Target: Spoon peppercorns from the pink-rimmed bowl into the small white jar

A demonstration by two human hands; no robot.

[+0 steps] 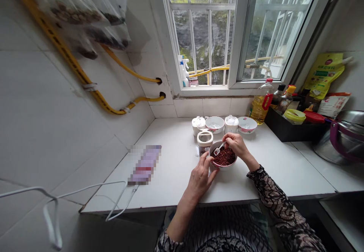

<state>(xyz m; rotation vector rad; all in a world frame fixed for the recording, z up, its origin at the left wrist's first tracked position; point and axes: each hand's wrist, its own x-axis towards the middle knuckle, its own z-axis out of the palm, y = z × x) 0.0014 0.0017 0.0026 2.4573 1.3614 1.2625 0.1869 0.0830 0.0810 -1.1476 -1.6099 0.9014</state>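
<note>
A white bowl (223, 166) near the counter's front edge holds dark red flakes (226, 157). My left hand (200, 174) rests against the bowl's left side, fingers and thumb around its rim. A small white spoon (217, 151) is pinched in my right hand (235, 145), its scoop over the flakes at the left inside the bowl. Just behind and left of the bowl stands an open clear jar with a cream rim (205, 138). Behind are two white lidded containers (198, 125) (231, 123) and two bowls (215, 124) (247, 125).
An oil bottle (259, 106) stands at the back right beside a black box (284, 127) of bottles and jars. A metal pot (341, 142) sits far right. On the left of the white counter (176, 183) lies a blurred purple item (145, 165) with a white cable (113, 183).
</note>
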